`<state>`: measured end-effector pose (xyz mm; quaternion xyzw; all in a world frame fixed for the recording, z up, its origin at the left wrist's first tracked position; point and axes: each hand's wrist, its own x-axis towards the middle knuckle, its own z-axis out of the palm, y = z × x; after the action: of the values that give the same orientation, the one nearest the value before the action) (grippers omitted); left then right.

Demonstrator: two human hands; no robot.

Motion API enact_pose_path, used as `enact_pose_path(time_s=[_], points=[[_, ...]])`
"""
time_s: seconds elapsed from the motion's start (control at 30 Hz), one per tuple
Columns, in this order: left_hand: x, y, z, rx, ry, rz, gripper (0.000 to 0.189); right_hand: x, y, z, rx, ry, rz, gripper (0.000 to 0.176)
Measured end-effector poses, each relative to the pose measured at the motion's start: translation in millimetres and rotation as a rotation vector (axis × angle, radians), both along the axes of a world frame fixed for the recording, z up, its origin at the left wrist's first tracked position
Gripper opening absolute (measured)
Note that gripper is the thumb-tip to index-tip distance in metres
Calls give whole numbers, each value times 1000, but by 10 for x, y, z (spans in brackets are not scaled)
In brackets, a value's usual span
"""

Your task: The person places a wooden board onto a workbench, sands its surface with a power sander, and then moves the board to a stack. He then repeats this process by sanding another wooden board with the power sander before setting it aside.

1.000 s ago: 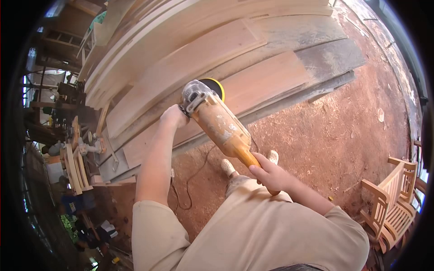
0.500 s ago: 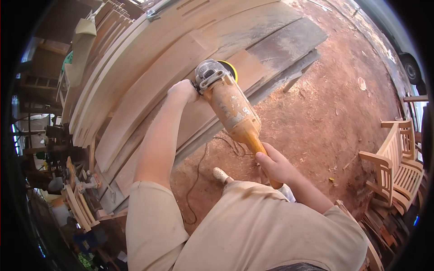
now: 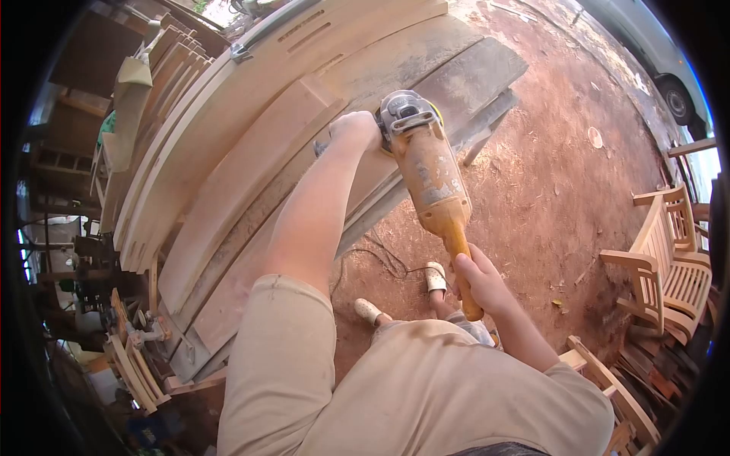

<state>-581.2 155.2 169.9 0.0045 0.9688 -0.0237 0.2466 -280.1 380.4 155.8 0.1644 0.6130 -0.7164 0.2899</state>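
Observation:
My left hand [image 3: 356, 129] is closed around the side handle at the head of a worn orange-yellow angle grinder [image 3: 435, 171]. Its grey metal head lies over the work surface, and only a sliver of the yellow-edged disc shows behind it. My right hand [image 3: 487, 287] wraps the long rear handle, low and close to my body. Beneath the grinder, the dusty wooden bench [image 3: 475, 72] runs away diagonally. A pale curved board [image 3: 243, 186] lies on it, left of my left hand.
Long slotted boards [image 3: 334, 30] are stacked along the far side. A cord [image 3: 389, 262] trails over the reddish ground by my shoes [image 3: 368, 310]. To the right stands a slatted wooden chair [image 3: 661, 266]; a vehicle [image 3: 661, 61] is behind it. Clamps [image 3: 141, 334] are at lower left.
Both hands have carried the grinder rightward across the view, and it now stands more upright in the picture. The view has shifted slightly, and a second shoe has come into sight.

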Motion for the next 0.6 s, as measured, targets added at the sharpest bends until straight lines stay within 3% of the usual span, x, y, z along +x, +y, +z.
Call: enact_pose_path(time_s=[0.13,0.27,0.37,0.6], points=[[93,289,71,26,-23,-73,38,211,62,79,-24,-25,-84,42],[370,133,77,54,-39,-69,38,412,36,67,-48,-8,-61,43],[596,-415,-21,11,-74,-68,39,552,-220,-18,-92,-29,37,43],[1673,-2073,-135,87,-64,272,41,848,-1141,-78,-107,-74,348,41]])
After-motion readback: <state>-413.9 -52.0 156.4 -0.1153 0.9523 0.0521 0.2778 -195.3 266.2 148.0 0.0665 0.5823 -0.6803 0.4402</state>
